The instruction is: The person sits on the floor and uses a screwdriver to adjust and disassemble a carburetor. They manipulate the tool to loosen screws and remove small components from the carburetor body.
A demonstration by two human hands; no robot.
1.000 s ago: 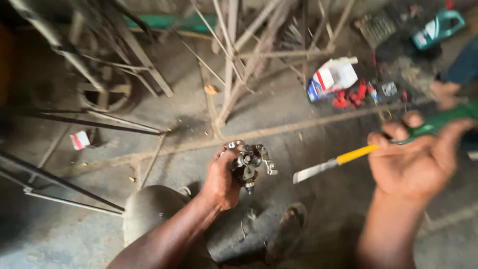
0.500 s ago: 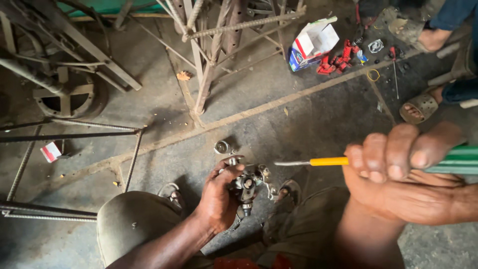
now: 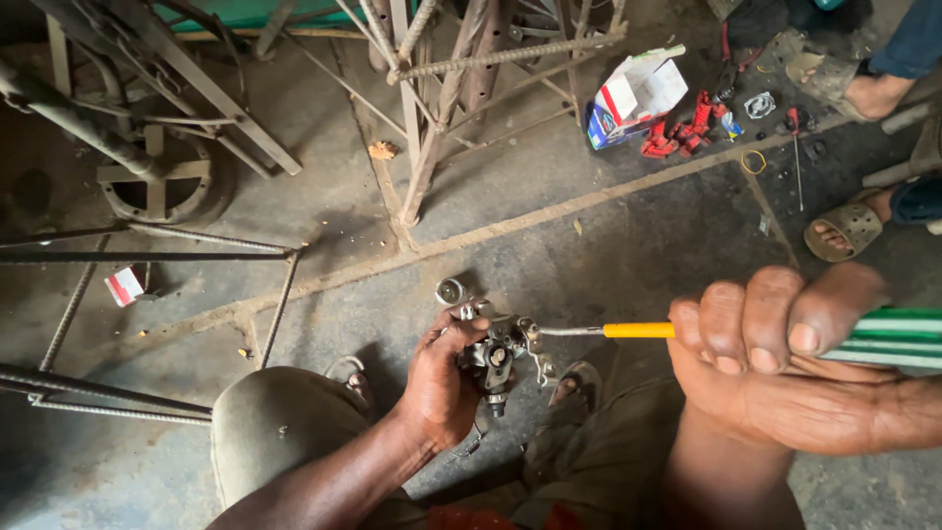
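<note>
My left hand (image 3: pixel 439 385) grips a small grimy metal carburetor (image 3: pixel 498 348) low in the middle of the view, above my knee. In my right hand (image 3: pixel 775 368) is a screwdriver (image 3: pixel 638 331) with a green-and-white striped handle and a yellow collar, held in a closed fist. Its thin steel shaft runs left and the tip touches the carburetor's right side. A small round metal cap (image 3: pixel 449 291) lies on the concrete floor just above my left hand.
Rebar frames (image 3: pixel 432 118) and a metal wheel stand (image 3: pixel 157 182) fill the back and left. An opened white, red and blue carton (image 3: pixel 633 98) and red parts (image 3: pixel 677 132) lie at the back right. Another person's sandalled foot (image 3: pixel 846 231) rests at the right edge.
The view has dropped and closed in on my hands. My right hand has brought the screwdriver down from a raised angle to level, and its tip has reached the carburetor.
</note>
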